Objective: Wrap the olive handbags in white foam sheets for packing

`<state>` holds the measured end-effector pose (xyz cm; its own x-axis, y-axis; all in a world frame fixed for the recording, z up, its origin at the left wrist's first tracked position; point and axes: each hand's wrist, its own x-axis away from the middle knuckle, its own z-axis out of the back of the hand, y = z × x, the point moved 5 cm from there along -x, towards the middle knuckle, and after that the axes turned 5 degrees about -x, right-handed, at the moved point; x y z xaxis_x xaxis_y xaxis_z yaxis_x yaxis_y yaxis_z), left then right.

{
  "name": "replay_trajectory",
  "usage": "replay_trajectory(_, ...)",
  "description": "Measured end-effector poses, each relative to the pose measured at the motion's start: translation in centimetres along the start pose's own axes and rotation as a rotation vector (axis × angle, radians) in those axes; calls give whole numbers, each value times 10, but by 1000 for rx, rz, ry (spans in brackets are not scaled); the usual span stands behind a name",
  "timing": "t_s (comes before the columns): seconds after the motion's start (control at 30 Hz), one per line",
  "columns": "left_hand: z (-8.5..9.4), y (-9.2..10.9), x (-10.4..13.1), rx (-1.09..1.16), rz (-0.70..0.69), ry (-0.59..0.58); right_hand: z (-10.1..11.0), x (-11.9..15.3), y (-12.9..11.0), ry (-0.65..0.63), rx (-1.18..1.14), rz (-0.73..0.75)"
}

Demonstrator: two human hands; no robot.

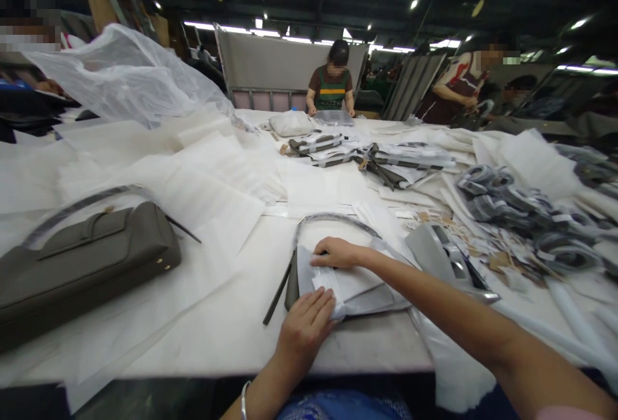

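Observation:
A dark grey-green bag (292, 285), mostly covered by white wrapping sheets (360, 285), lies in front of me with its wrapped handle (338, 217) arching away. My left hand (309, 320) rests on the near left edge of the wrapping, fingers stretched out and laid flat. Above it, my right hand (335, 253) reaches across from the right, its fingers curled down on the wrapping near the top; what its fingertips hold, if anything, is hidden. A dark strap end sticks out at the bag's left side.
Another grey-green bag (111, 246) lies at the left beside stacked white sheets (207, 181). A tape dispenser (441, 256) and rolled grey strips (502, 201) are at the right. Wrapped bags (386, 162) lie farther back; a person (332, 88) works opposite.

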<state>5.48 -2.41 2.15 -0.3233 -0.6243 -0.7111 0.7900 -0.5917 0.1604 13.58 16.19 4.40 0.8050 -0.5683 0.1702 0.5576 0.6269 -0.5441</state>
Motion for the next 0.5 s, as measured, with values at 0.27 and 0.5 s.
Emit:
replay_trajectory(0.27,13,-3,-11,68,36,-109,28,163,22,581,-52,-262)
replay_trajectory(0.5,-1,18,-41,8,67,-283,-32,246,47,869,-33,-462)
